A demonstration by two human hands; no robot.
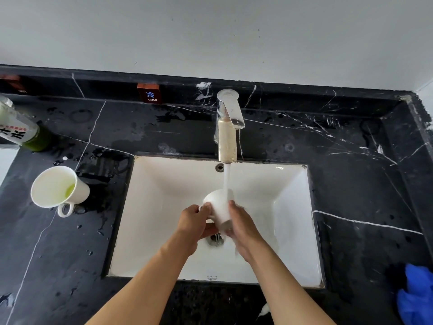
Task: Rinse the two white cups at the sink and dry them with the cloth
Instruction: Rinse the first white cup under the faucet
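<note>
The bench [351, 184] is black stone with thin white veins, and its surface is wet in patches. A white sink [145, 231] is set into its middle. On the left stands a white cup [58, 186] with a little green liquid inside. Behind it, at the left edge, is a bottle [21, 130] with green liquid. A blue cloth [414, 296] lies at the near right corner.
</note>
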